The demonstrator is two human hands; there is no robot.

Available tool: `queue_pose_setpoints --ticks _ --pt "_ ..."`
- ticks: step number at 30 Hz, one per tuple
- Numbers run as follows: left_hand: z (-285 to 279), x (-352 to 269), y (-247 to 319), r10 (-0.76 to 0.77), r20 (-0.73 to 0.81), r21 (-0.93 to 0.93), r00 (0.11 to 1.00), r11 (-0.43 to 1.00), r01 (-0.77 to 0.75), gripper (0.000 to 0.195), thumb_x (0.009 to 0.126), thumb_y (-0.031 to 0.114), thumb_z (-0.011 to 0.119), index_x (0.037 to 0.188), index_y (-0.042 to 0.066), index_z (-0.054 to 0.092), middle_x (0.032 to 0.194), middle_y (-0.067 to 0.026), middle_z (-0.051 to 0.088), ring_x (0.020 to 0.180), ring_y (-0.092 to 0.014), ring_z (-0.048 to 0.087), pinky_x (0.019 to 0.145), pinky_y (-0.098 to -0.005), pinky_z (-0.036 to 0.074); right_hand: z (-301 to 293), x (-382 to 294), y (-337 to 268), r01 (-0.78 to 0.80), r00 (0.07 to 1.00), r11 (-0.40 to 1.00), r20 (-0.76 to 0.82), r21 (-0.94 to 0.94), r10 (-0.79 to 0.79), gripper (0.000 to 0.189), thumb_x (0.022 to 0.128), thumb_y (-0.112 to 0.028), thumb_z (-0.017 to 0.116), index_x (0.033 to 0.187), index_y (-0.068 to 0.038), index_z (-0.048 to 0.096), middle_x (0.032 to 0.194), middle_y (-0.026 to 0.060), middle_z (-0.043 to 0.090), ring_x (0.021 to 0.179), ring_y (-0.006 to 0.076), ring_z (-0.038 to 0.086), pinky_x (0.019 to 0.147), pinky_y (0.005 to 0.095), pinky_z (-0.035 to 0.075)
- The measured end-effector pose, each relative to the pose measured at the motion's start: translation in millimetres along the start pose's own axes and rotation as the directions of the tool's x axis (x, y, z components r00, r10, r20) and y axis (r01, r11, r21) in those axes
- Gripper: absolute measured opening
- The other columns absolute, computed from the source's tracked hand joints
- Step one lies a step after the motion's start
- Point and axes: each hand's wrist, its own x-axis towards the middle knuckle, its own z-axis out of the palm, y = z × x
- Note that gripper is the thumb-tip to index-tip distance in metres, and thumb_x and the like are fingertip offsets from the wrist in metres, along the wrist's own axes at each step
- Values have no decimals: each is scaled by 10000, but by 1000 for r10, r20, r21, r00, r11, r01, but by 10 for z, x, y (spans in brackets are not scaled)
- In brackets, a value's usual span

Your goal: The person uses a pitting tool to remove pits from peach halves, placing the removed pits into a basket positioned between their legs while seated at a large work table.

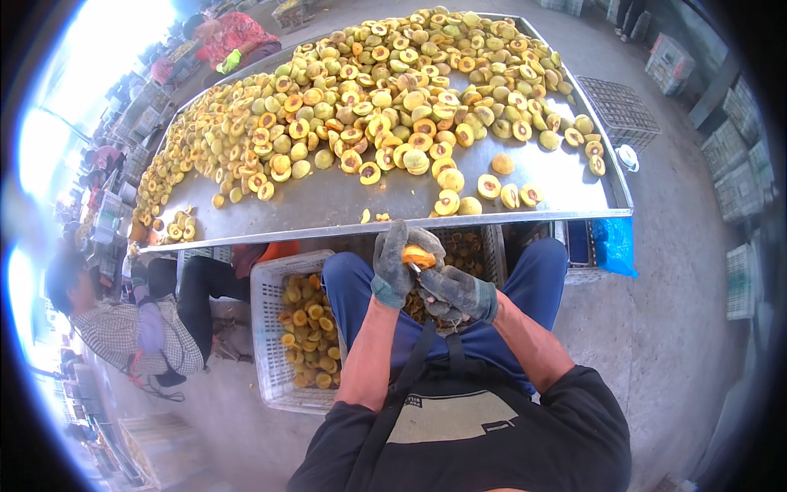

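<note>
My left hand (395,264), in a grey glove, holds an orange-fleshed halved fruit (419,256) just in front of the metal table's near edge. My right hand (455,292), gloved too, grips a small metal tool (415,268) whose tip touches the fruit; its handle is hidden in my fingers. Many halved yellow-green fruits (381,98), several showing brown pits, are heaped on the metal table (320,212). A few halves (489,186) lie apart near the edge. Between my knees, below my hands, a crate holds dark brown pieces (461,249), partly covered by my hands.
A white plastic crate (295,400) of hollowed halves (313,332) stands left of my knee. One person (141,332) sits at the left, another (240,43) beyond the table. A blue plastic bag (615,246) hangs at right; a grey crate (618,107) stands beyond the right edge.
</note>
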Motion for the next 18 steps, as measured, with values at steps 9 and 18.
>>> queue_pose_setpoints --ticks 9,18 --pt "-73 52 -79 -414 -80 -248 907 889 384 552 1000 475 473 837 -15 667 731 -158 676 592 -249 664 534 -335 566 -19 18 17 -100 991 970 106 224 78 504 995 -586 513 769 -136 499 555 -44 391 387 50 337 332 211 257" --pt "-384 110 -281 -533 -359 -554 766 782 285 491 981 432 410 933 6 648 874 -165 689 706 -319 680 559 -392 574 -395 246 412 -90 939 795 318 599 -133 350 1031 -427 532 1159 -102 528 807 41 508 458 68 421 302 194 308"
